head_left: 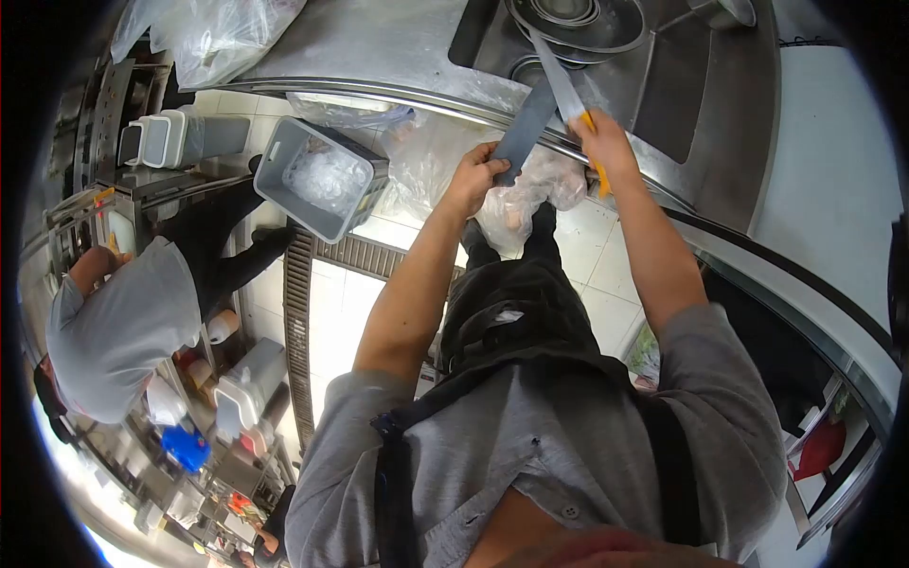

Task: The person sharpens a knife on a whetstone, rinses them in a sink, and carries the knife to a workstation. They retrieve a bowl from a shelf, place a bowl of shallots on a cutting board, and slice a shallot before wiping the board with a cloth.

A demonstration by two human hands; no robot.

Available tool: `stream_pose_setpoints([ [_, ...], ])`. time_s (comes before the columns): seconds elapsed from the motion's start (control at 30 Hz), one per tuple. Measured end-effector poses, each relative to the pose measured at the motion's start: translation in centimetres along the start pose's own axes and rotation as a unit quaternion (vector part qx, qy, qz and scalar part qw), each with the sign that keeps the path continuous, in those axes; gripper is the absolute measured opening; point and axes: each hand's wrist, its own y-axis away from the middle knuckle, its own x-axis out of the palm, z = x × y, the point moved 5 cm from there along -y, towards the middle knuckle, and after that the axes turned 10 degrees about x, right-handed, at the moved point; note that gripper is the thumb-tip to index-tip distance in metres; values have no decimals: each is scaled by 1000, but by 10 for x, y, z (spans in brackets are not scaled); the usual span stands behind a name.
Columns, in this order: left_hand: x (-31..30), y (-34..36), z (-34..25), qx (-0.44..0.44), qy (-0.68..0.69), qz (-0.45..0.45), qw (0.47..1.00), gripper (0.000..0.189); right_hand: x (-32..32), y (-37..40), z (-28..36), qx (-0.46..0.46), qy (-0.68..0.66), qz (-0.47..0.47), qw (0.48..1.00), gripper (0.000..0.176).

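My left hand (475,178) grips the near end of a flat dark grey sharpening stone (526,133), which slants up over the sink edge. In my right hand (606,144) is a knife (561,83) with an orange-yellow handle, its long pale blade pointing away over the sink (668,95). The blade lies close beside the stone and overlaps its far end in this view. Beyond the knife tip, round metal bowls (579,24) are stacked in the sink. Below my hands hangs a clear plastic bag (511,210) with pale contents.
A grey bin (275,189) lined with clear plastic stands on the tiled floor at left, near a drain grate (298,322). Another person (133,322) works at the left. Plastic bags (222,43) lie on the steel counter (379,52); a white surface (819,180) is at right.
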Motion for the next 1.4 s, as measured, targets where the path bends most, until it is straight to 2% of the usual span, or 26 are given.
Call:
stream_pose_setpoints([
  [0.07, 1, 0, 4, -2, 4, -5, 1000, 45, -5, -5, 13, -13, 9, -19, 1000, 43],
  [0.13, 3, -1, 6, -3, 10, -5, 1000, 45, -11, 15, 6, 14, -48, -7, 999, 41],
  [0.2, 3, -1, 5, -4, 3, -5, 1000, 45, -10, 52, -27, 11, -50, 1, 999, 38],
  [0.27, 2, -2, 5, -1, 7, -7, 1000, 45, -4, 82, -65, 45, -17, 76, 996, 36],
  [0.37, 4, -4, 3, 1, 7, -10, 1000, 45, 2, 81, -70, 41, -4, 78, 996, 37],
  [0.4, 3, -2, 2, 2, 2, -12, 1000, 45, 5, 55, -72, -5, 8, 41, 999, 38],
  [0.47, 2, -4, 0, -1, -5, -9, 1000, 45, 2, 24, -43, 23, 23, -3, 999, 45],
  [0.5, 3, -5, 0, 3, -9, -1, 1000, 44, 0, 7, -33, -25, 42, -36, 998, 49],
  [0.57, 1, -7, 1, -2, -20, 13, 1000, 44, -10, 24, 0, 8, 45, -33, 998, 48],
  [0.63, 0, -6, 3, 4, -10, 17, 1000, 42, -14, 36, 0, 7, -16, -80, 997, 46],
  [0.77, 0, -7, -3, 2, -10, 22, 1000, 41, -15, 71, -20, 15, -131, -69, 989, 40],
  [0.9, 0, -8, 2, 2, -9, 34, 999, 42, -8, 77, -37, 17, -102, -59, 993, 39],
  [0.97, 0, -9, 2, -2, 4, 13, 1000, 42, -8, 87, -30, 33, -94, -86, 991, 41],
  [1.1, 0, -10, 4, -12, -8, 21, 1000, 43, -1, 99, -49, 26, -56, -50, 997, 42],
  [1.17, 1, -9, 1, -12, -16, 15, 1000, 43, 7, 114, -60, 74, -50, 19, 996, 41],
  [1.23, 0, -2, 2, -14, -24, 1, 1000, 43, 15, 119, -75, 82, -33, 48, 995, 40],
  [1.27, 0, -3, 3, 1, -15, -4, 1000, 43, 16, 106, -78, 86, -16, 82, 993, 40],
  [1.37, 0, -6, 2, 12, -15, -1, 1000, 43, 13, 21, -51, -7, -24, -27, 999, 40],
  [1.4, 1, -4, 4, 14, -19, 10, 1000, 44, 5, 7, -15, 8, -16, 11, 1000, 42],
])
